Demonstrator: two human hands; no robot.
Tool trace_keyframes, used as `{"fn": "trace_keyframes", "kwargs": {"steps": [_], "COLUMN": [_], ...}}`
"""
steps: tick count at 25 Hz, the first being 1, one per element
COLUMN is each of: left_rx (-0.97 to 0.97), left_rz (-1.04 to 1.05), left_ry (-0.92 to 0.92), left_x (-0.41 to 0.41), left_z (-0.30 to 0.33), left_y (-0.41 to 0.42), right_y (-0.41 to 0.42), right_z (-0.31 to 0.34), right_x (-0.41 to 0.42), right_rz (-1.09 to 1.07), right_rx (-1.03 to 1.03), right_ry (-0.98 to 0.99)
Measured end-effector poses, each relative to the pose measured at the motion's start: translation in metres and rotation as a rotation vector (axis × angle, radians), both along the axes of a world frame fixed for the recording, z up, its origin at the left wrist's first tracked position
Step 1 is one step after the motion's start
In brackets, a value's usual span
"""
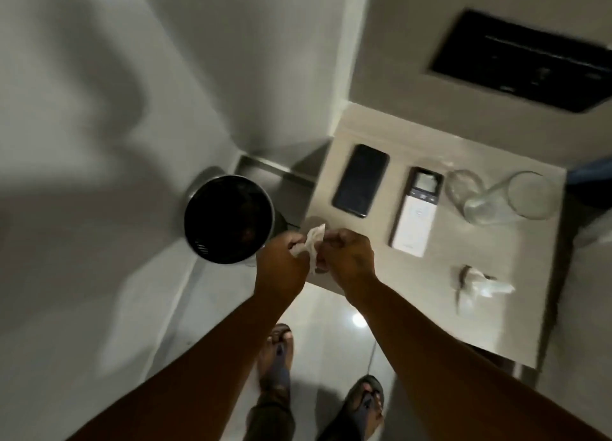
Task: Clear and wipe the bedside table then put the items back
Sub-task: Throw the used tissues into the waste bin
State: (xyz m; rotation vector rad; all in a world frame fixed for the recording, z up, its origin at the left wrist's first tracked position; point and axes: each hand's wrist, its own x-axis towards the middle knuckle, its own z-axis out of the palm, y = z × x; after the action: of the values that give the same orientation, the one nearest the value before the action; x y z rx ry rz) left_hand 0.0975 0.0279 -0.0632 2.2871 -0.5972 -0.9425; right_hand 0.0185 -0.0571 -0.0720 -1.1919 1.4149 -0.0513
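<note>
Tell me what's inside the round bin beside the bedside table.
The bin stands open, but its inside is nearly black. Only a faint mesh patch shows near the front wall. Any contents are lost in shadow, and the left hand covers part of its rim.

Bedside table, pale-topped: bore phone, remote, two glasses, crumpled tissue.

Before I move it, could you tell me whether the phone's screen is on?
Off: the phone lies flat on the bedside table, screen dark.
</note>
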Motion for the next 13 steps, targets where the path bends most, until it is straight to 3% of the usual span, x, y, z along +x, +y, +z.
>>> {"fn": "trace_keyframes", "kwargs": {"steps": [3, 7, 13], "left_rx": [-0.003, 0.062, 0.038], "left_rz": [0.235, 0.365, 0.341], "left_ry": [-0.024, 0.236, 0.209], "left_x": [0.064, 0.12, 0.098], "left_z": [-0.003, -0.028, -0.033], "left_y": [0.043, 0.079, 0.062], "right_y": [0.027, 0.052, 0.02], "right_z": [-0.004, -0.017, -0.013], "right_x": [0.088, 0.154, 0.092], "right_rz": [0.158, 0.302, 0.206], "right_rx": [0.046, 0.043, -0.079], "right_ry": [-0.036, 0.025, 0.023]}}
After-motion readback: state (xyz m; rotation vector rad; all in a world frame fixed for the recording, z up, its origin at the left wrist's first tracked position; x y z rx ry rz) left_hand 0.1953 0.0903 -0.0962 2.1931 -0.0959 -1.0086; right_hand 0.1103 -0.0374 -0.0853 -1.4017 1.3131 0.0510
